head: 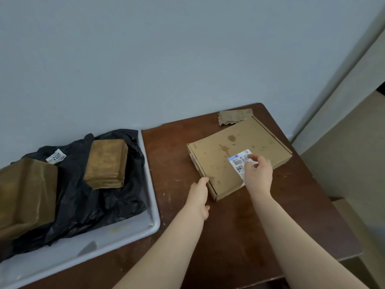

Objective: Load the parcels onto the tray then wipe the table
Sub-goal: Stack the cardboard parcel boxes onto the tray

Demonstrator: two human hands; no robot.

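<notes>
A flat brown cardboard parcel (233, 147) with a white label lies on the dark wooden table (170, 155). My left hand (199, 195) touches its near left edge with the fingertips. Over the label hovers my right hand (258, 174), fingers loosely bent, resting on or just above the top. The grey tray (133, 230) on the left holds a black plastic-wrapped parcel (83, 197), a small taped brown parcel (107, 163) and a larger taped brown parcel (25, 195).
A brownish cloth (233, 116) lies at the table's far edge behind the flat parcel. A pale wall runs along the back. The table's right edge drops off to a lower floor area.
</notes>
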